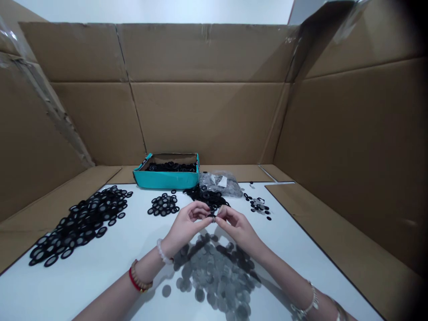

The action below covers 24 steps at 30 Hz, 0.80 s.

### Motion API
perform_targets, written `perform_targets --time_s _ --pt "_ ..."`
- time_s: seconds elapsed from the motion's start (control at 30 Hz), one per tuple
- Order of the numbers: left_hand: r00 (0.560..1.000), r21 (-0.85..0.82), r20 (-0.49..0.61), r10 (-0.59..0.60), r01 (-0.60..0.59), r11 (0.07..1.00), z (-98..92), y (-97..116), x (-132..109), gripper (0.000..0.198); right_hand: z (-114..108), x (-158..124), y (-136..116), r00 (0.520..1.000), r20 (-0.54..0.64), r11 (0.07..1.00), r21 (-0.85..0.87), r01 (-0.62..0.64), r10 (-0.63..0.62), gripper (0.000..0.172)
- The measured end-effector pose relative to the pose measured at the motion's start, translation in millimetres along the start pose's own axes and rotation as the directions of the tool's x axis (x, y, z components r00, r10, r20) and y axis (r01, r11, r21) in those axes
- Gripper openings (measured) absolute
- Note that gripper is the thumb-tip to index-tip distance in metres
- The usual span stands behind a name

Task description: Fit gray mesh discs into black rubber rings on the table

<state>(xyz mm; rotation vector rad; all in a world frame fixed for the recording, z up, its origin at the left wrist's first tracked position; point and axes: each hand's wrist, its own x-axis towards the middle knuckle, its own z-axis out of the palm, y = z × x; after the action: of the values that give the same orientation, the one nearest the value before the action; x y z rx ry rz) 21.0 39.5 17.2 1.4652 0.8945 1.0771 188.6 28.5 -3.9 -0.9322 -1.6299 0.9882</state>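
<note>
My left hand point(185, 224) and my right hand point(238, 228) meet above the white table point(100, 263), their fingertips pinching a small black ring point(211, 216) between them. Just beyond the fingers lies a heap of black rings point(207, 196). A scattered layer of flat grey discs point(216, 278), mixed with some black rings, spreads under and in front of my hands. A large pile of black rings with pale centres point(80, 223) lies to the left, and a smaller pile of them point(163, 205) sits nearer my hands.
A teal box point(166, 178) full of black rings stands at the table's far edge beside a clear plastic bag of grey parts point(220, 184). A small mixed cluster of rings point(258, 206) lies to the right. Cardboard sheets point(207, 120) wall the table's back and sides.
</note>
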Motion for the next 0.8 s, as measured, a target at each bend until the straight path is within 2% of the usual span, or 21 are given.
perform_targets --time_s 0.27,0.43,0.53,0.63,0.8 --pt "0.988 -0.188 -0.067 -0.143 0.128 0.974 3.6 6 -1 0.029 -1 -1 -2 1.0 -0.004 0.999 0.041 0.015 -0.015 0.021" --pt "0.977 -0.297 -0.114 -0.18 0.14 0.945 8.7 2 -3 0.028 1 -2 -4 1.0 -0.001 0.999 -0.045 0.026 -0.026 0.016" --pt "0.979 -0.294 -0.117 -0.165 0.125 0.947 8.4 -1 -3 0.025 2 -2 -8 0.999 0.023 0.986 -0.16 0.042 -0.039 0.012" --pt "0.984 -0.239 -0.123 -0.128 0.096 0.966 8.6 -3 -2 0.025 3 -3 -12 0.997 0.04 0.967 -0.244 0.076 -0.069 0.017" --pt "0.979 -0.23 -0.159 -0.124 0.086 0.969 14.4 -5 -4 0.026 6 -6 -7 0.994 0.001 0.966 -0.234 0.107 -0.109 0.021"
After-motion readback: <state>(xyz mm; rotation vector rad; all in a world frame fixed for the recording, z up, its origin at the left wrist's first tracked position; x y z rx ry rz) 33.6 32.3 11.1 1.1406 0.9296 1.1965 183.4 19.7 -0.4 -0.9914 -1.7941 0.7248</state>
